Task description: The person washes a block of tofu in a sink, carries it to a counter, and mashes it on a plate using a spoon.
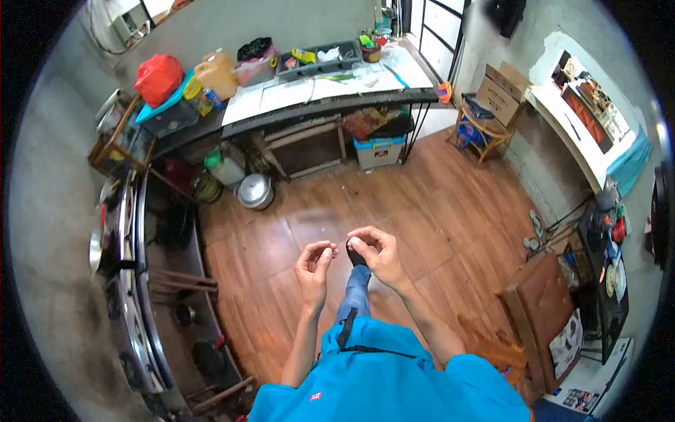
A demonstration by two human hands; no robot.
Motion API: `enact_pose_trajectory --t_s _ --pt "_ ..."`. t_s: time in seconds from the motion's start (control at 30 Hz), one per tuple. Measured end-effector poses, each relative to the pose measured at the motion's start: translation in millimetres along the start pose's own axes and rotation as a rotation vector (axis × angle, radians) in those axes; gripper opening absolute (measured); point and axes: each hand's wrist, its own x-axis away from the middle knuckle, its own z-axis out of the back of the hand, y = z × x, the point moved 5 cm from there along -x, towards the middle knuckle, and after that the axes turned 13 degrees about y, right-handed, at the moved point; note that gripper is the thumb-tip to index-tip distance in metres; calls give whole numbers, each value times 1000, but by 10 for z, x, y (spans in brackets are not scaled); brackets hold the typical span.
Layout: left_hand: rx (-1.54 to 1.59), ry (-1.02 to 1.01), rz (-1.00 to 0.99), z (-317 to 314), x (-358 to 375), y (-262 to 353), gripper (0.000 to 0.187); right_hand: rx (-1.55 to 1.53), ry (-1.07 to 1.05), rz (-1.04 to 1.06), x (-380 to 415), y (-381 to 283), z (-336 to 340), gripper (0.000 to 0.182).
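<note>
My left hand (pixel 311 271) is raised in front of my body, its fingers curled and the thumb close to the fingertips. Level with it and a short gap away, my right hand (pixel 381 254) has its thumb and forefinger bent together in a pinch. Whether anything thin or small lies in either pinch is too fine to make out. Below the hands show the wooden floor (pixel 281 295), my leg in blue jeans (pixel 355 292) and a dark shoe (pixel 356 256). A blue shirt (pixel 394 380) covers my body.
Ahead stands a long white-topped table (pixel 281 100) bearing a grey tray (pixel 320 63) and jugs. Pots (pixel 255 191) and a lidded storage box (pixel 380 151) sit beneath. At left is a metal-edged counter (pixel 144 281); at right, a brown chair (pixel 541 309) and a stool with a cardboard box (pixel 500 95).
</note>
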Motion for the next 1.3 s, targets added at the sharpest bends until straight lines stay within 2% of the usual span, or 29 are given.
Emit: enact_pose_trajectory --t_s 0.07,0.1,0.2,0.27,0.33,0.5,0.67,0.73,0.8,0.9,0.93,1.07,1.13,1.2,1.3 --pt "-6 -76 25 -386 -681 -267 14 -16 12 -11 -736 179 74 14" --pt "40 -98 120 -608 -1015 -391 15 -27 40 -46 -1118 291 125 14" --pt "19 -151 156 -1314 -1978 -672 17 11 112 -104 -2116 423 379 14" --pt "-14 -201 131 -1808 -2488 -692 18 94 169 -40 -2681 377 610 16" --pt "50 -320 113 -2323 -2948 -660 18 44 282 -28 -3200 470 912 16" --pt "68 -362 119 -3068 -3952 -791 17 1 367 -135 -4694 800 1462 16" --pt "-66 -145 168 -3368 -4844 -1081 15 59 277 -125 -6788 1276 1859 19" --pt "-72 -40 145 -3437 -5155 -1227 15 216 309 -67 -7779 1259 1931 21" --pt "-135 68 115 -3538 -5406 -1357 15 283 289 108 -8902 1578 2142 28" --pt "-208 238 118 -3804 -5690 -1430 14 656 461 161 -10261 1860 2285 35" --pt "-202 301 136 -3877 -5725 -1429 14 723 508 179 -10546 1949 2304 35" --pt "-255 315 160 -4170 -5924 -1502 15 793 426 65 -11166 2239 2233 27" --pt "-274 339 165 -4265 -6010 -1484 15 598 469 130 -11262 2345 2315 28" --pt "-272 362 169 -4322 -6024 -1511 15 602 459 112 -11289 2358 2344 28" --pt "-266 412 155 -4298 -6023 -1552 15 670 306 155 -11399 2431 2313 23"
